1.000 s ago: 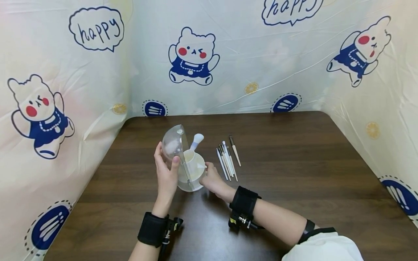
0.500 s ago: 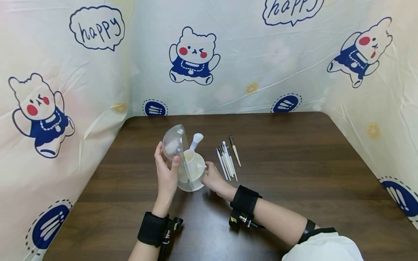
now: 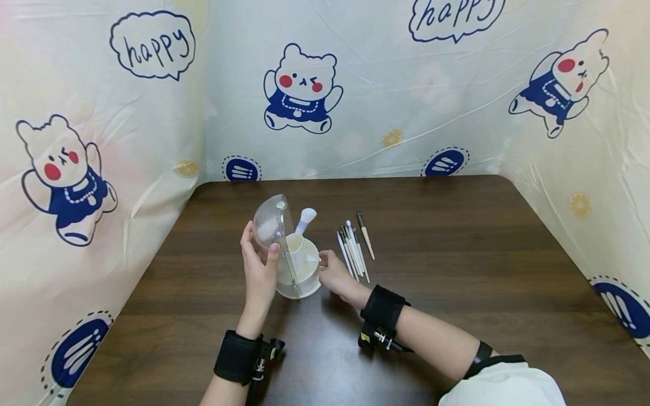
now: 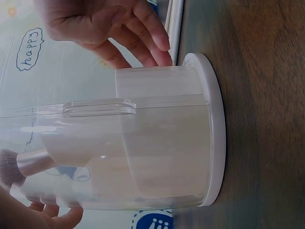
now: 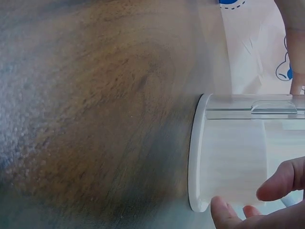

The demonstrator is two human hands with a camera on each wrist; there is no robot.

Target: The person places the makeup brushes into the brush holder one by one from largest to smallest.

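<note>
A round white brush holder [image 3: 304,269] stands on the dark wooden table [image 3: 457,270], with a fluffy white brush [image 3: 307,216] upright in it. Its clear dome cover [image 3: 268,224] is swung open to the left. My left hand [image 3: 259,272] grips that cover, thumb on the front and fingers behind. My right hand [image 3: 333,273] is at the holder's right side. In the left wrist view its fairly straight fingers [image 4: 143,43] touch the holder's wall by the white base [image 4: 215,129]. The right wrist view shows a thumb [image 5: 223,215] and a fingertip [image 5: 282,181] at the holder [image 5: 228,167].
Several thin makeup brushes [image 3: 354,248] lie side by side on the table just right of the holder. Curtains printed with cartoon bears [image 3: 302,90] close in the table at the back and on both sides. Black wrist straps [image 3: 382,311] carry the cameras.
My right hand has shifted slightly to the right along the holder's base. The left hand and the cover have kept their place.
</note>
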